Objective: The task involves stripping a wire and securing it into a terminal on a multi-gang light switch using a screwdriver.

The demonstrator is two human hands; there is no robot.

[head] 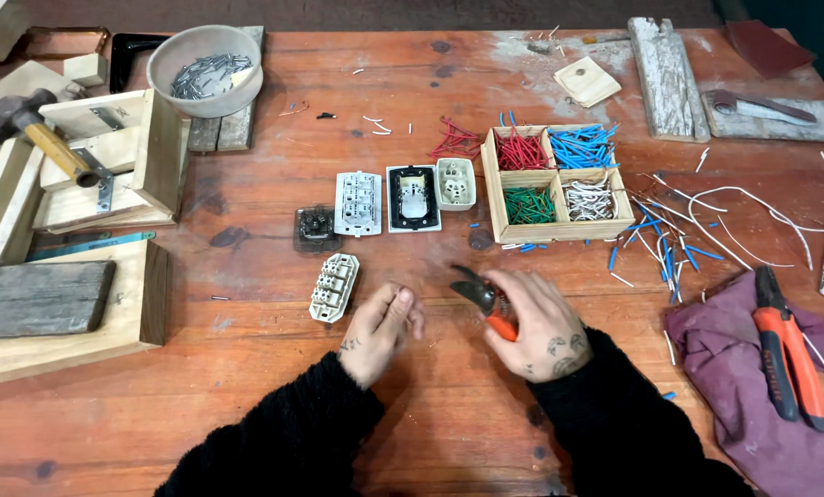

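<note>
Head view: my right hand [542, 327] is closed around orange-handled cutters [485, 302], fingers wrapped over the grip. Their dark jaws point up-left, long axis running diagonally toward the wooden compartment box [498, 189]; the tool sits just below that box. My left hand [381, 329] is loosely curled, fingertips pinched; whether it holds anything I cannot tell. A cream terminal block [334, 287] lies just left of it. Surface: worn reddish wooden table [246, 387], strewn with wire offcuts right of the box.
</note>
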